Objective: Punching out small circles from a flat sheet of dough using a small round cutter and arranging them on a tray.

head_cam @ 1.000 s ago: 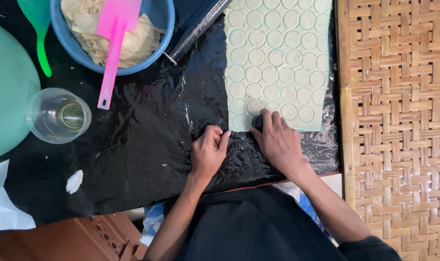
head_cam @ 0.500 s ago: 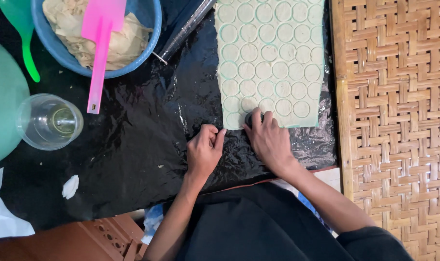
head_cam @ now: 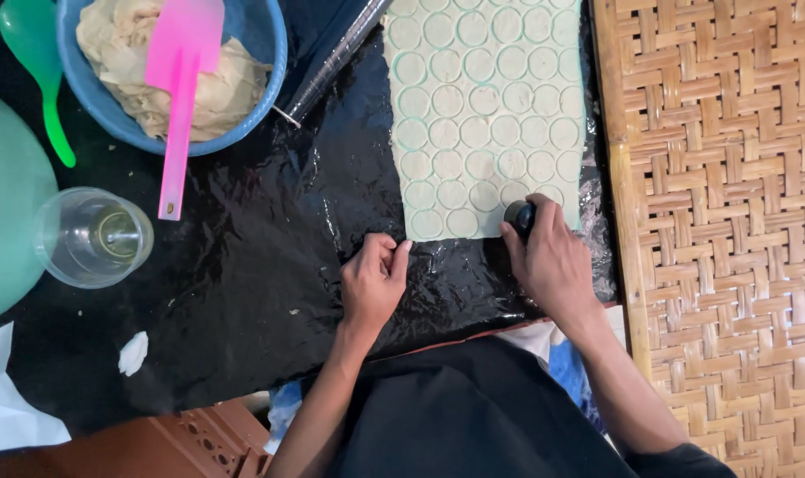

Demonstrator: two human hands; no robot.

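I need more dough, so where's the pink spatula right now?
In the head view, upper left: the pink spatula rests in the blue bowl on the dough lump, handle pointing toward the clear cup.

The dough sheet (head_cam: 486, 106) lies on the plastic sheet (head_cam: 269, 257); bowl (head_cam: 265, 53) and cup (head_cam: 92, 237) left, woven mat (head_cam: 730, 221) right.
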